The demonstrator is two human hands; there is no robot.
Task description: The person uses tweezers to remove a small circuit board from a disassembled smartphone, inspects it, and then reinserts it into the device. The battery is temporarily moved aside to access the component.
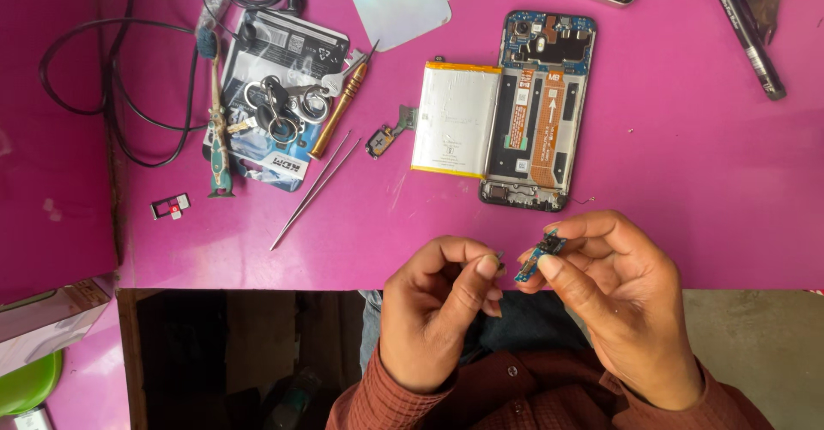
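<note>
- Your right hand (622, 297) pinches a small blue circuit board (539, 254) between thumb and fingertips, held up just in front of the pink table's (687, 172) near edge.
- Your left hand (438, 310) is closed narrow, thumb against forefinger on something tiny and dark; what it is cannot be made out.
- The two hands sit close, fingertips nearly meeting, so the step in hand looks like working a small part on or off that board.
- The opened phone (536, 112) lies just beyond, its battery (455, 119) flipped out to the left, touching the frame.
- The next move calls for a steady, fine grip; the tweezers (313, 191) lie within reach to your left.
</note>
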